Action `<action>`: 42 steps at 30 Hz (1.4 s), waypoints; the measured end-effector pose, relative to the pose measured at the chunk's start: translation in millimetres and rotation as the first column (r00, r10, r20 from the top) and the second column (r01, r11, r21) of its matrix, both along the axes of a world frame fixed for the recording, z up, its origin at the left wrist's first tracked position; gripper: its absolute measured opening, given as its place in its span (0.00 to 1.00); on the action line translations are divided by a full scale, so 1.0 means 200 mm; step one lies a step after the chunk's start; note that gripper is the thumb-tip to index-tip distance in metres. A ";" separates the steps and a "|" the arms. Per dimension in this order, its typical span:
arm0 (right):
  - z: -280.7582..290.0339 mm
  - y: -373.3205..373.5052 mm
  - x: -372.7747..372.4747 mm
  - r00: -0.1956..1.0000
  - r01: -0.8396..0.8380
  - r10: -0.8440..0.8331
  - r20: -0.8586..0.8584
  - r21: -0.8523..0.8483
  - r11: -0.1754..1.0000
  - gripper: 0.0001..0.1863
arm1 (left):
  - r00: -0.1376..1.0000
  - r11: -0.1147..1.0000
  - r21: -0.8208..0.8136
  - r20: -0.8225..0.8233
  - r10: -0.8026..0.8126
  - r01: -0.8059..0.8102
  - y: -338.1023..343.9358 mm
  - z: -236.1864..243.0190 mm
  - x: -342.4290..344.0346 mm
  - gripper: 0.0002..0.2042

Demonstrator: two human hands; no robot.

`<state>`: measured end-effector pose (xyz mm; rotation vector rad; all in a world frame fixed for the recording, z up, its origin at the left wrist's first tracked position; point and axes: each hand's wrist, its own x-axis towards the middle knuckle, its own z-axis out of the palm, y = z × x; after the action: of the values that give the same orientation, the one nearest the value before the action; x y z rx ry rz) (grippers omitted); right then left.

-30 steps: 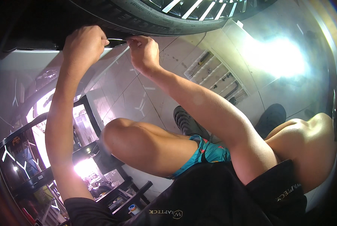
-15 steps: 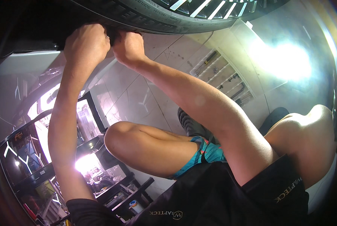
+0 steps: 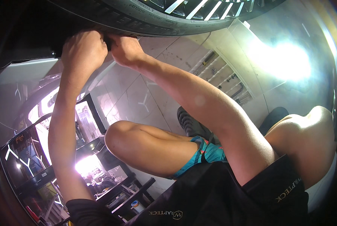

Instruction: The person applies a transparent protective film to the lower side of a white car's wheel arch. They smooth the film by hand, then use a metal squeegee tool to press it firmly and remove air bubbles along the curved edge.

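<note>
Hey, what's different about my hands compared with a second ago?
Your right hand has moved left, closer to your left hand, its fingers now hidden near the tire. The thin shiny thing between them is out of sight; I can't tell whether you let go. Your left hand remains curled; the tool tray lies as before.

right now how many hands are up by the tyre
2: the left hand is at the upper left, just below the tyre, and the right hand is just to its right. Some of their fingers are hidden.
</note>
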<state>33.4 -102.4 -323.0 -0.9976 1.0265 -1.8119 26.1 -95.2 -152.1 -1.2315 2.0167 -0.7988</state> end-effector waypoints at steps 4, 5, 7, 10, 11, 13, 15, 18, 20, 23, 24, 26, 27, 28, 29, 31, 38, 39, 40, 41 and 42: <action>-0.04 0.03 -0.01 0.999 0.030 -0.030 -0.043 -0.012 0.999 0.20 | 1.000 1.000 -0.010 0.009 0.000 0.000 0.01 0.00 -0.01 0.11; -0.06 0.03 -0.02 0.995 0.062 -0.065 -0.074 -0.040 0.997 0.20 | 1.000 1.000 -0.007 -0.006 0.030 -0.030 0.01 0.00 -0.01 0.11; -0.08 0.05 -0.03 0.987 0.074 -0.081 -0.138 -0.052 0.996 0.19 | 0.998 0.999 -0.009 -0.018 0.053 -0.053 0.01 0.00 -0.03 0.12; -0.11 0.10 -0.05 0.974 0.004 -0.001 -0.226 0.013 1.000 0.18 | 0.995 0.995 -0.008 0.006 0.099 -0.099 0.02 0.00 -0.05 0.12; -0.11 0.12 -0.05 0.963 0.093 -0.094 -0.253 -0.019 0.996 0.19 | 0.994 0.994 -0.006 0.008 0.105 -0.105 0.02 0.00 -0.05 0.12; -0.09 0.21 -0.04 0.935 0.182 -0.173 -0.309 -0.001 0.983 0.19 | 0.996 0.996 -0.007 0.025 0.087 -0.086 0.02 0.00 -0.05 0.12; -0.04 0.30 -0.02 0.933 0.231 -0.208 -0.294 0.045 0.972 0.20 | 0.993 0.993 -0.005 0.019 0.114 -0.114 0.02 0.00 -0.04 0.12; 0.10 0.42 -0.02 0.971 0.186 -0.158 -0.179 0.157 0.970 0.19 | 0.996 0.996 0.009 0.018 0.083 -0.084 0.02 0.00 -0.02 0.12; 0.22 0.45 -0.03 0.998 0.061 -0.065 0.004 0.271 0.961 0.17 | 0.996 0.996 0.020 0.029 0.086 -0.087 0.01 0.01 -0.02 0.11; 0.33 0.45 -0.13 0.985 -0.141 0.103 0.141 0.298 0.944 0.13 | 0.985 0.987 0.049 0.083 0.149 -0.153 -0.01 0.01 -0.04 0.10; 0.36 0.46 -0.15 0.960 -0.203 0.129 0.249 0.305 0.930 0.13 | 0.979 0.982 0.063 0.118 0.167 -0.176 -0.02 0.02 -0.05 0.09; 0.39 0.45 -0.20 0.941 -0.265 0.160 0.297 0.357 0.896 0.14 | 0.983 0.986 0.089 0.130 0.130 -0.142 -0.01 0.02 -0.04 0.08; 0.40 0.44 -0.21 0.933 -0.277 0.161 0.321 0.360 0.891 0.15 | 0.992 0.991 0.103 0.105 0.074 -0.085 0.00 0.03 -0.03 0.08; 0.40 0.44 -0.21 0.935 -0.266 0.149 0.321 0.362 0.893 0.15 | 0.997 0.993 0.115 0.080 0.021 -0.030 0.00 0.03 -0.03 0.08; 0.40 0.43 -0.21 0.937 -0.255 0.136 0.321 0.364 0.896 0.15 | 0.997 0.994 0.104 0.070 0.031 -0.038 0.01 0.03 -0.02 0.08; 0.37 0.43 -0.20 0.945 -0.228 0.111 0.308 0.377 0.898 0.16 | 0.997 0.996 0.084 0.066 0.032 -0.038 0.01 0.03 -0.01 0.09; 0.13 0.33 -0.10 0.997 0.068 -0.052 -0.055 0.368 0.927 0.13 | 0.996 0.996 0.041 0.008 0.084 -0.085 0.03 0.03 -0.02 0.11; 0.08 0.31 -0.08 0.980 0.185 -0.153 -0.125 0.298 0.937 0.13 | 0.997 0.997 0.035 -0.012 0.073 -0.072 0.03 0.03 -0.03 0.11; 0.03 0.29 -0.06 0.953 0.277 -0.235 -0.190 0.238 0.931 0.13 | 0.997 0.997 0.028 -0.021 0.069 -0.068 0.04 0.03 -0.03 0.11; -0.01 0.26 -0.04 0.935 0.309 -0.250 -0.251 0.231 0.923 0.12 | 0.997 0.998 0.031 -0.034 0.065 -0.064 0.04 0.03 -0.03 0.11; -0.05 0.25 -0.03 0.915 0.319 -0.246 -0.320 0.199 0.927 0.15 | 0.997 0.997 0.031 -0.037 0.067 -0.066 0.03 0.02 -0.03 0.11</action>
<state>27.7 -52.5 -333.3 -1.0176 1.6123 -1.7367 21.0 -88.3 -147.7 -1.2987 1.9991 -0.7158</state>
